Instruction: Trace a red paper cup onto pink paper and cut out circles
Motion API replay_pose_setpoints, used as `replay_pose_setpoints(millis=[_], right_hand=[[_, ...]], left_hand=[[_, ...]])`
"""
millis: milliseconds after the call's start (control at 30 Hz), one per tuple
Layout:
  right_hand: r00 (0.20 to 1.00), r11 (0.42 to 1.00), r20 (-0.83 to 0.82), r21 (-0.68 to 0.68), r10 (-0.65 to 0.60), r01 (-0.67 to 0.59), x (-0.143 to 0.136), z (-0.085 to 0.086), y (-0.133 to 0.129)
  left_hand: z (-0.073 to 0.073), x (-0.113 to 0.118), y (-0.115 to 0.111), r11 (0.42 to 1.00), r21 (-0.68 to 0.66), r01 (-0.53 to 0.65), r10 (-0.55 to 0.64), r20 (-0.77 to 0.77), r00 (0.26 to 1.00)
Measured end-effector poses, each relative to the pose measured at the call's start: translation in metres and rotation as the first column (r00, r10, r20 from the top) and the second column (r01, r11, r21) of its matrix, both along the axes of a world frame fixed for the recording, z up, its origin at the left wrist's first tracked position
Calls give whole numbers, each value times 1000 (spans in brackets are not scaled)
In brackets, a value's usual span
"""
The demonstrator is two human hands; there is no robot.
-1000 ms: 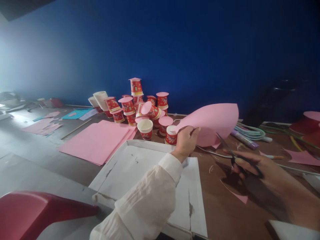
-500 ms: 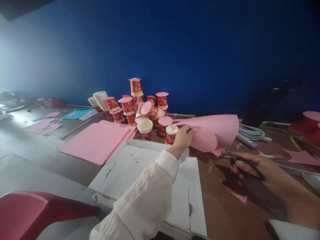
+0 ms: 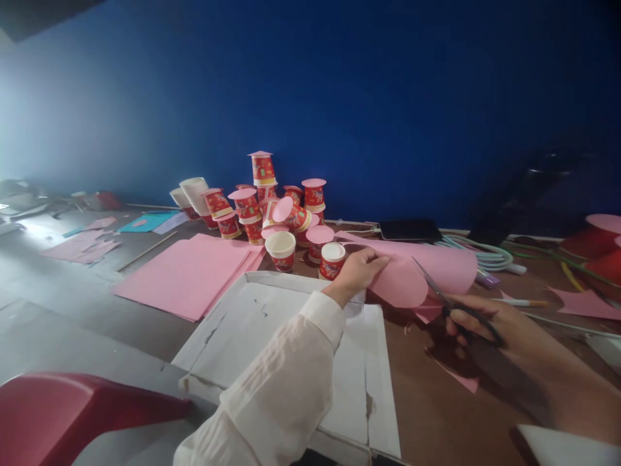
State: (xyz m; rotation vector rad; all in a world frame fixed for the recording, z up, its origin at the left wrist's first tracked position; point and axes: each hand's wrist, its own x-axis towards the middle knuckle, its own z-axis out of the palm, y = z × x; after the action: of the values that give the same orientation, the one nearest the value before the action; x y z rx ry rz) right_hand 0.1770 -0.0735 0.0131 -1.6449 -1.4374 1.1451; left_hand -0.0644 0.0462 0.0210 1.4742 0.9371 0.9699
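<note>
My left hand [image 3: 358, 273] is closed on the edge of a curled sheet of pink paper [image 3: 444, 262], pinching it between thumb and fingers. A rounded, partly cut lobe of the sheet hangs down beside that hand. In my right hand [image 3: 478, 323] is a pair of dark-handled scissors [image 3: 433, 285], fingers wrapped in the handles. The scissors' blade lies against the paper along the cut curve, just right of the lobe. A red paper cup [image 3: 332, 261] stands upright close to my left hand, with another open cup [image 3: 280, 250] left of it.
Red cups topped with pink discs [image 3: 245, 204] are stacked against the blue wall. A white cardboard box lid [image 3: 272, 330] lies under my left forearm. Pink sheets [image 3: 182, 275] are piled to its left. Cables [image 3: 485, 255], a pen [image 3: 526, 302] and paper scraps [image 3: 587, 303] lie right. A red chair [image 3: 82, 414] stands lower left.
The pink sheet has turned and dropped lower, its curl now reaching farther right, revealing a dark flat device behind. The scissors have shifted slightly left along the curve; the left hand moved slightly right.
</note>
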Motion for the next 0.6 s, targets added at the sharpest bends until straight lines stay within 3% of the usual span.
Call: replay_pose_setpoints(millis=[100,233,500,600], right_hand=[[992,994,-101,-66,79,-86,2,1,1],[985,995,-167,-89,37,-53,-4,4,-1],[987,993,-109,30,-114,118,-21,5,-9],[993,996,-77,-14,-89,89,-24,8,-11]], left_hand=[[-1,0,0,1000,6,22,-22,-14,1000],[-2,1,-1,1000,-5,22,-22,-13,1000],[-2,1,-2,1000,-14,12,-12,-7,1000],[-3,1,-1,1000,-7,8,-8,-14,1000]])
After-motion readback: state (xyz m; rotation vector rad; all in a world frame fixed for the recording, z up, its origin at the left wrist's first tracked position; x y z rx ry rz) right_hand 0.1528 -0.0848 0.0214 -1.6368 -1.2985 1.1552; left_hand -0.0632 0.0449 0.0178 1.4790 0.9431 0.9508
